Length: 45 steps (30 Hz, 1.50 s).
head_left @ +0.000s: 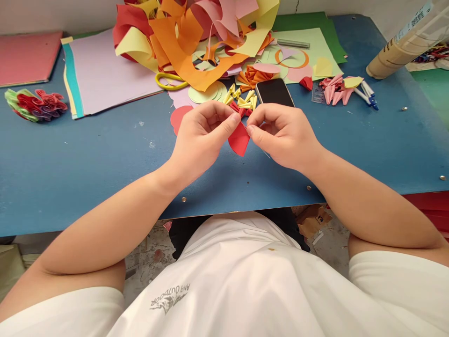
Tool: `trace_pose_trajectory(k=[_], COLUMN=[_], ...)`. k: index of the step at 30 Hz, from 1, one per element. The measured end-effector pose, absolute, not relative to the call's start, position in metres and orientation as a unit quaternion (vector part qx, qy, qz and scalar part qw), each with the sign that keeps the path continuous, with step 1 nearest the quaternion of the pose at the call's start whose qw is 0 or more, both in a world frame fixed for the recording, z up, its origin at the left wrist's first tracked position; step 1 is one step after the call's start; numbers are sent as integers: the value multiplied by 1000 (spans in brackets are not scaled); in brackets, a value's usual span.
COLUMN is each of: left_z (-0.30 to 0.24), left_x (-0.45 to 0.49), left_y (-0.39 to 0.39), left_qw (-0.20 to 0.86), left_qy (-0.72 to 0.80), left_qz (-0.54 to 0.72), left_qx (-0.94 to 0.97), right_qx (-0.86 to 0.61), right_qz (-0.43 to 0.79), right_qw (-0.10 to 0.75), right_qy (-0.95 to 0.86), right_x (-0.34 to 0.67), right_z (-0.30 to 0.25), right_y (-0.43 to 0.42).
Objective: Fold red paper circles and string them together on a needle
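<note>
Both hands meet over the middle of the blue table (87, 159). My left hand (201, 135) and my right hand (280, 133) pinch a small red paper piece (239, 139) between thumbs and fingertips; its pointed lower end hangs down between them. A thin needle-like stick seems to poke out under the right hand, too faint to name. Just behind the hands lie several small folded yellow paper cones (242, 96) and a black phone (274, 91).
A heap of cut coloured paper scraps (196, 37) with yellow-handled scissors (170, 82) fills the back. Paper sheets (108, 70) lie back left, a rolled paper flower bundle (35, 104) far left, pink cones (335, 91), pens (368, 92) and a bottle (403, 44) at right.
</note>
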<state>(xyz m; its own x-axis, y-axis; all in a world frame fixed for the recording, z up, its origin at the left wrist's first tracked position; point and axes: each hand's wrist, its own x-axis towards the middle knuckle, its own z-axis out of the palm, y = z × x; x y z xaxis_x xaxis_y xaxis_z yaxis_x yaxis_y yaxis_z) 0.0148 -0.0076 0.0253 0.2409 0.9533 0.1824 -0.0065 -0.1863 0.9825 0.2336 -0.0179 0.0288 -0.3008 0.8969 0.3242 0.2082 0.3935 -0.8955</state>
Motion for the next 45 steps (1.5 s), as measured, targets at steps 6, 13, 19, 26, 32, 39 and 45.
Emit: trace_pose_trajectory(k=[6, 13, 19, 26, 32, 39, 45], left_z=[33, 32, 29, 27, 36, 45, 42], left_x=[13, 16, 16, 16, 11, 2, 5], left_y=[-7, -12, -10, -10, -6, 2, 1], left_qw=[506, 464, 475, 493, 515, 518, 477], left_qy=[373, 403, 398, 393, 379, 376, 394], left_qz=[447, 469, 470, 459, 397, 318, 289], left_qx=[637, 634, 628, 626, 658, 699, 730], right_qx=[-413, -414, -415, -419, -426, -409, -402], right_qz=[405, 392, 432, 465, 394, 345, 360], right_qw=[420, 440, 449, 406, 373, 351, 343], right_qy=[-699, -693, -663, -666, -724, -769, -769], right_x=[239, 237, 232, 233, 240, 242, 247], right_z=[29, 28, 27, 27, 33, 37, 30], right_y=[-16, -15, -16, -15, -17, -15, -8])
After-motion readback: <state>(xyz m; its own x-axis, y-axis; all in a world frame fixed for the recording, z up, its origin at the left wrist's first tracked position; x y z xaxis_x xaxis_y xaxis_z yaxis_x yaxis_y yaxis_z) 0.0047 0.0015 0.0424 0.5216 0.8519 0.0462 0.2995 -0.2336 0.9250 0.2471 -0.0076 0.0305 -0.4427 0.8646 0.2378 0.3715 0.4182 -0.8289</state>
